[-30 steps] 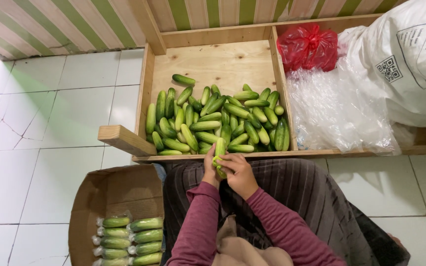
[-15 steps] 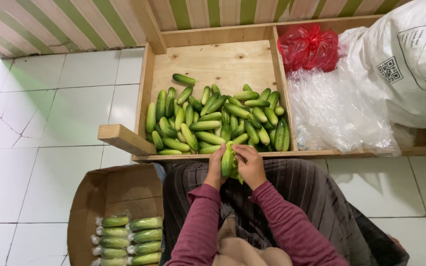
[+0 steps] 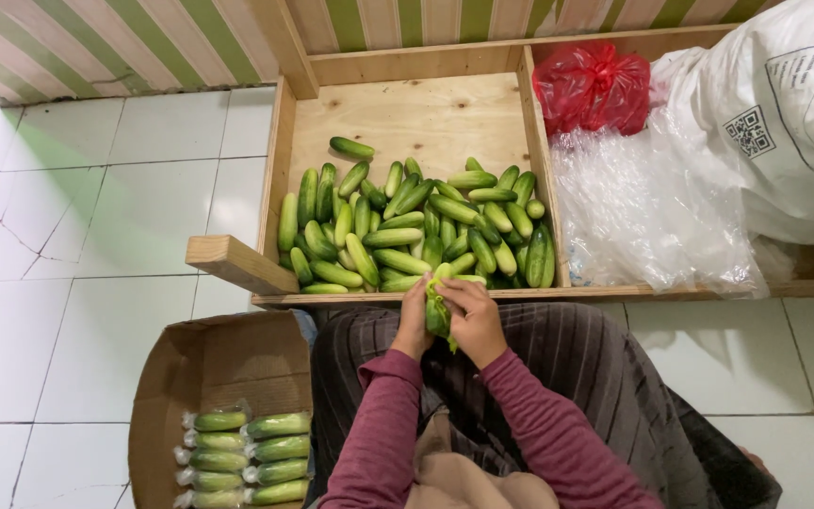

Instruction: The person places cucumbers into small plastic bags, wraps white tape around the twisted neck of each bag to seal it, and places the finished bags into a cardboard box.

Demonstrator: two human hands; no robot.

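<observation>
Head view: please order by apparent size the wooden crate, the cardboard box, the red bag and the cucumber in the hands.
1. Wooden crate, largest.
2. Cardboard box, partly cut off by the frame edge, so its full size is unsure.
3. Red bag.
4. Cucumber, smallest, between the left hand and right hand.

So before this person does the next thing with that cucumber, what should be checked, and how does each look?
1. Cucumber gripped by both hands: ok, left hand and right hand close around it.
2. Wrap fully on: cannot tell, fingers cover it.
3. Cardboard box has room: ok, wrapped packs fill only its near end.
4. Loose cucumbers left in the wooden bin: ok, a big pile.
5. Clear bags within reach: cannot tell.
</observation>
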